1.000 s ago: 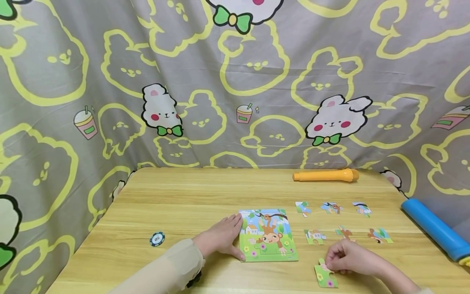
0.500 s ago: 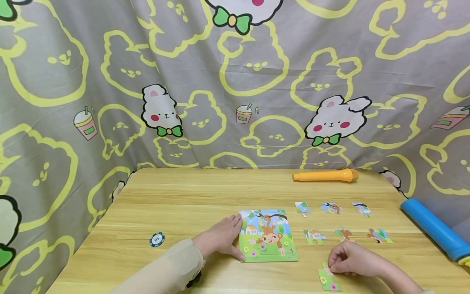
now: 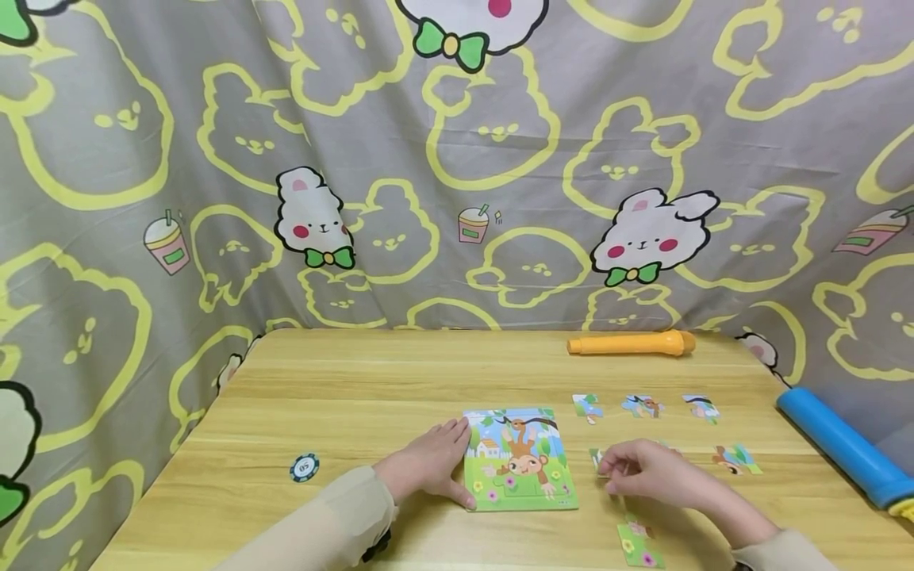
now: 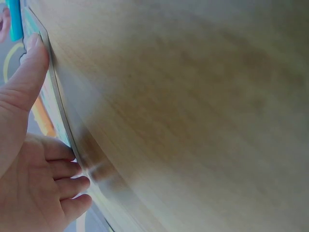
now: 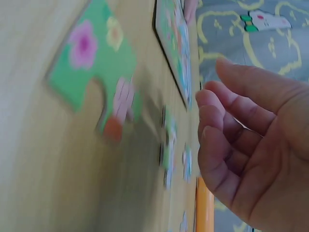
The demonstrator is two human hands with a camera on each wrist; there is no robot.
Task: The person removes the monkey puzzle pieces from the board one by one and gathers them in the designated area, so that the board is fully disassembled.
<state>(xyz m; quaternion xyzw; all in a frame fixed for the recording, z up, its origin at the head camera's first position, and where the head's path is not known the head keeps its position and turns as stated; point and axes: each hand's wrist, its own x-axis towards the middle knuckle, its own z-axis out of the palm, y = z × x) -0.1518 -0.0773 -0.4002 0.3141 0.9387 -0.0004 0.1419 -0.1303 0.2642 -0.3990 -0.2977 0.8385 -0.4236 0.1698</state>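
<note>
A square puzzle board (image 3: pixel 520 460) with a monkey picture lies on the table. My left hand (image 3: pixel 432 464) rests against its left side, thumb at the near corner and fingers extended along the edge. The left wrist view shows the thumb (image 4: pixel 36 63) over the board's rim. My right hand (image 3: pixel 653 472) is above the table, right of the board, its loosely bent fingers holding nothing in the right wrist view. A green puzzle piece (image 3: pixel 635 547) with flowers lies nearer me, below that hand. Another piece (image 3: pixel 595 457) is mostly hidden behind the fingers.
Several loose puzzle pieces, among them a monkey-face piece (image 3: pixel 734 460) and a branch piece (image 3: pixel 700 407), lie in rows on the right. An orange toy microphone (image 3: pixel 631 343) lies at the back, a blue tube (image 3: pixel 842 448) at the right edge. A 50 chip (image 3: pixel 305 467) lies left.
My right hand has let go of the flowered green piece, which slid slightly toward me, and has risen and moved forward and left. The left hand stays at the board.
</note>
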